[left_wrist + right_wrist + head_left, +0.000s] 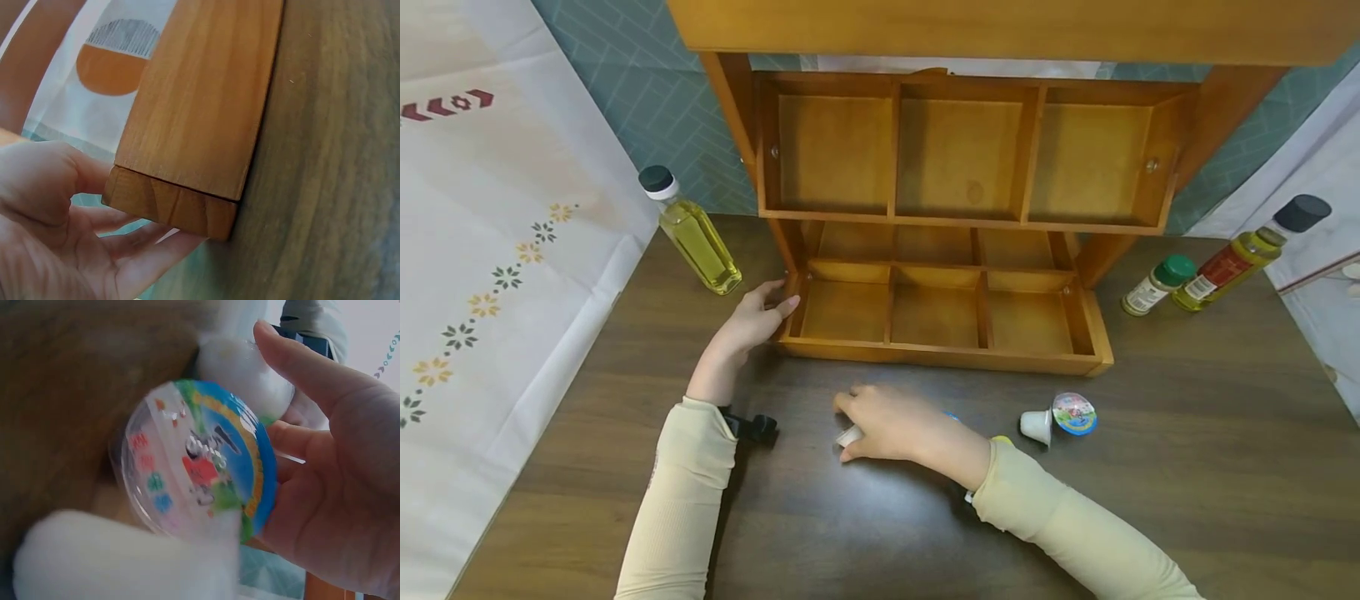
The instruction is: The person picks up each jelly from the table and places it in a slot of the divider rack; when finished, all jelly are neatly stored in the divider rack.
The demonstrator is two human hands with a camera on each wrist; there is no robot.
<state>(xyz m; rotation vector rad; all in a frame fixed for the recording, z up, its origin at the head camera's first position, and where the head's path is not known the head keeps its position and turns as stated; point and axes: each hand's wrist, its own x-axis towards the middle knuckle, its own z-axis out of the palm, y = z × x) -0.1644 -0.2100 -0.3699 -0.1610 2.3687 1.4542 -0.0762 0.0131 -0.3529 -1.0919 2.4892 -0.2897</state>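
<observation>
At the lower left end of the wooden shelf (940,357), my left hand (752,321) grips the side wall, thumb over the rim and fingers outside. The left wrist view shows that hand around the end of the wood (169,203). My right hand (895,425) is low over the table in front of the shelf, pinching a small white jelly cup (240,378) between thumb and fingers. Beside the palm in the right wrist view is another jelly cup with a printed lid (200,462). A blurred white cup (112,559) shows at lower left.
Two jelly cups, one white on its side (1036,427) and one lid-up (1075,414), lie to the right. My right arm partly hides others. An oil bottle (696,242) stands left of the shelf; a green-capped jar (1157,285) and another bottle (1232,267) stand right.
</observation>
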